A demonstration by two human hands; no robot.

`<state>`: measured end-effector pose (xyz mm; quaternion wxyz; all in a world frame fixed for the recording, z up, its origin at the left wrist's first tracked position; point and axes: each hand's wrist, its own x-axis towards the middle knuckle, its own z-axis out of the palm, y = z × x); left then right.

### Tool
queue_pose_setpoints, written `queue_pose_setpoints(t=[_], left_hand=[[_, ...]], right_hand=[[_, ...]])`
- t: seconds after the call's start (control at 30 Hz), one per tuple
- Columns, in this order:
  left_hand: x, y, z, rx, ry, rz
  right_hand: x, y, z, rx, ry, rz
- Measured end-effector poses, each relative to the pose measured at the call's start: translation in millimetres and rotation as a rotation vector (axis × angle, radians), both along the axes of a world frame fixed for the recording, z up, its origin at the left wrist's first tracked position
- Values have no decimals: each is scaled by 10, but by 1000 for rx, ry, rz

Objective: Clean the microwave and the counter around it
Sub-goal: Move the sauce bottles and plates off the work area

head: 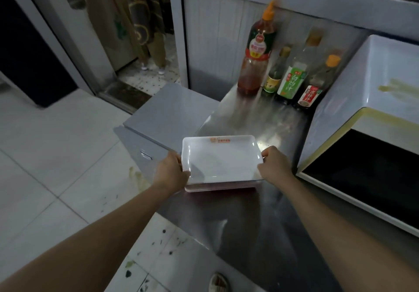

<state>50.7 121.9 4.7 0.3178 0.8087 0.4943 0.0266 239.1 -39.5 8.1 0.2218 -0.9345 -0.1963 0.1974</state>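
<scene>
- Microwave (371, 133) sits at the right on the steel counter (260, 223); white casing, dark door glass facing near-left, yellow-green grime smeared across its top and along the top front edge.
- Counter surface looks dull and streaked, with a reddish stain under and just behind the trays.
- Both hands hold a small stack of white rectangular trays (221, 158) at the counter's left edge, left of the microwave and apart from it.
- Left hand (170, 171) grips the stack's left side, right hand (274, 162) the right side, fingers curled under the rims.
- Two-sided hold keeps the stack level; likely being moved off to free the surface for wiping.
- Can't tell whether the stack rests on the counter or is just above it.
- Four sauce bottles (288, 74) stand at the far wall, beside the microwave's far-left corner; they block that patch too.
</scene>
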Motion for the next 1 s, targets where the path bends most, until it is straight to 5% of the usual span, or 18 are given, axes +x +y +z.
queue_pose_setpoints(t=[1.0], left_hand=[[-11,-134,-323,-90,-8,30]], right_hand=[[39,-52,-426,88,137,69]])
